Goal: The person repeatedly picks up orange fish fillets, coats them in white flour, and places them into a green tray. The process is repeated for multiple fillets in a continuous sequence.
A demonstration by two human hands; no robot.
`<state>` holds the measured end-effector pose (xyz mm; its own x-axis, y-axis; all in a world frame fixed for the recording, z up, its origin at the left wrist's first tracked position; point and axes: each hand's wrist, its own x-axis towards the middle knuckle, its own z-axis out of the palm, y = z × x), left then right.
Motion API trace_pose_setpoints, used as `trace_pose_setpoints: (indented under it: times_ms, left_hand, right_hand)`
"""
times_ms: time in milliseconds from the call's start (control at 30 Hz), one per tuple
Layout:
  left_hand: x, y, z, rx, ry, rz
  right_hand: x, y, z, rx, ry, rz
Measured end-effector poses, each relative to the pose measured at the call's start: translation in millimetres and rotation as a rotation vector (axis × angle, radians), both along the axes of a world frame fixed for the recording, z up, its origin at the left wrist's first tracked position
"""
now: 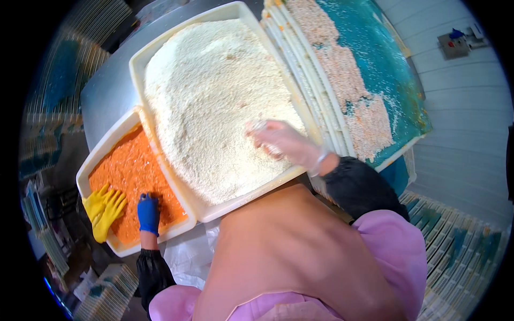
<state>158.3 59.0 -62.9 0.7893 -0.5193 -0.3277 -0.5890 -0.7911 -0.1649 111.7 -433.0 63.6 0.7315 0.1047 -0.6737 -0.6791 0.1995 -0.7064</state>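
My left hand (148, 215), in a blue glove, is over the orange wet mixture (128, 179) in the smaller white tub (85, 166). Its fingers are curled down and their tips meet the mixture, so anything in them is hidden. Above the pale crumbs (214, 101) in the larger white tub (138, 69) is my right hand (284, 142), wearing a clear glove. Its fingers bend inward, with white crumbs stuck to the tips. What they hold, if anything, I cannot make out.
Yellow gloves (103, 209) hang over the small tub's left rim. To the right, stacked white-edged trays (308, 69) carry a teal sheet (396, 91) with rows of pinkish crumb-coated pieces (345, 75). More tray stacks (455, 235) stand right and left. A metal table (107, 91) lies beneath.
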Motion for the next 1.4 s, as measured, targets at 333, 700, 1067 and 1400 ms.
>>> trace_pose_setpoints:
  times_ms: [333,700,1067,1400]
  left_hand:
    - [2.4,-43.9,54.9,-0.255,0.065,-0.124]
    - [-20.4,-0.7,14.3,-0.147,0.224,0.156]
    - [-20.5,-33.3,37.5,-0.459,0.166,0.3]
    - [-6.4,-48.6,34.1,-0.485,0.052,0.221]
  right_hand:
    - [36.2,-219.8,72.8,-1.021,-0.273,-0.257]
    - [15.2,-277.6,11.2,-1.18,-0.232,0.069]
    - [-12.2,-272.6,6.8,-0.762,-0.468,-0.151]
    - [-49.4,-228.5,14.2,-1.046,-0.24,-0.348]
